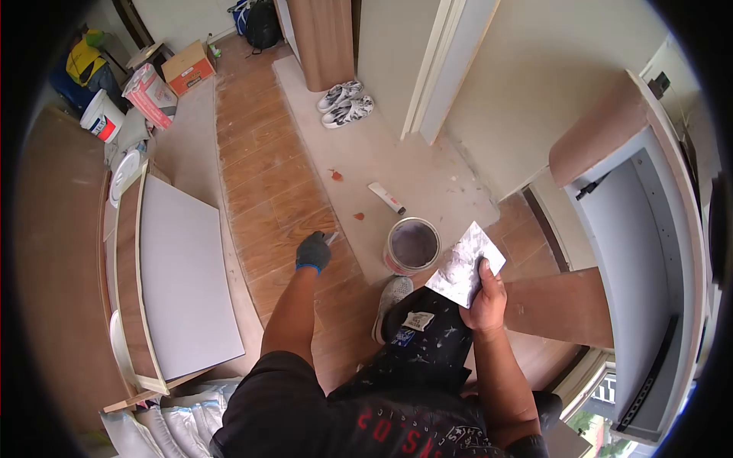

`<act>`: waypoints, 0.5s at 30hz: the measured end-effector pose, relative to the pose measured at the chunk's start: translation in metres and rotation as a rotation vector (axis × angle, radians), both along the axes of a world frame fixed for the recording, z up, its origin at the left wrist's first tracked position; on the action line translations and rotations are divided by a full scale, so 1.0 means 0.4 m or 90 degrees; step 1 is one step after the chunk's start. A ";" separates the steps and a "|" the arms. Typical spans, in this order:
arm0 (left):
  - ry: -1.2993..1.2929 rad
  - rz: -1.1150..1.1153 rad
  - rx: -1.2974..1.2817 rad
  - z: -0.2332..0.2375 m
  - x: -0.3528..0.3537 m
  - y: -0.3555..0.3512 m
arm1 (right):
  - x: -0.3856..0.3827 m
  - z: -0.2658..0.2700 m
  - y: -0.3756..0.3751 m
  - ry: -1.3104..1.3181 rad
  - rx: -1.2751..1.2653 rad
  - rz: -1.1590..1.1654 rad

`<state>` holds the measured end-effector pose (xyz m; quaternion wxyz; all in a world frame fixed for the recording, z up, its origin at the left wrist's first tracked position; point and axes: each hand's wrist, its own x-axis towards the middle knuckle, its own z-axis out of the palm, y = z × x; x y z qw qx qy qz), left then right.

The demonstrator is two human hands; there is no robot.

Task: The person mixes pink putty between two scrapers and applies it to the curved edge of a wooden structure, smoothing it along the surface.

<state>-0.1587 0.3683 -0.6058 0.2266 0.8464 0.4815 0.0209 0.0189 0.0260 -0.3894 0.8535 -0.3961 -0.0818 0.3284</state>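
Observation:
My left hand (313, 252), in a dark glove with a blue cuff, is low over the wood-look floor. Its fingers are closed around a small light-coloured tool (331, 238), too small to name. My bare right hand (486, 298) grips a white square board (463, 266) by its lower right part, thumb on top. Greyish-white paste is smeared across the board. Just left of the board stands an open round bucket (413, 244) with grey material inside. A white tube (386, 198) lies on the floor covering beyond the bucket.
Patterned shoes (347, 104) sit by a wooden panel. At left stands a cabinet piece (187, 278); at right, an open cabinet frame (649, 206). A person in a yellow vest (85, 61) is at the far left near a white bucket (102, 116), a bag and a cardboard box (188, 67).

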 end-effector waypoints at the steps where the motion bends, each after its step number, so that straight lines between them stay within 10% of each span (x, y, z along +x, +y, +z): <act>1: 0.011 -0.037 0.030 -0.021 0.034 0.010 | 0.006 -0.007 0.004 0.000 -0.003 -0.010; 15: 0.109 -0.209 0.143 -0.259 0.311 0.065 | 0.028 -0.003 -0.040 0.061 -0.165 -0.096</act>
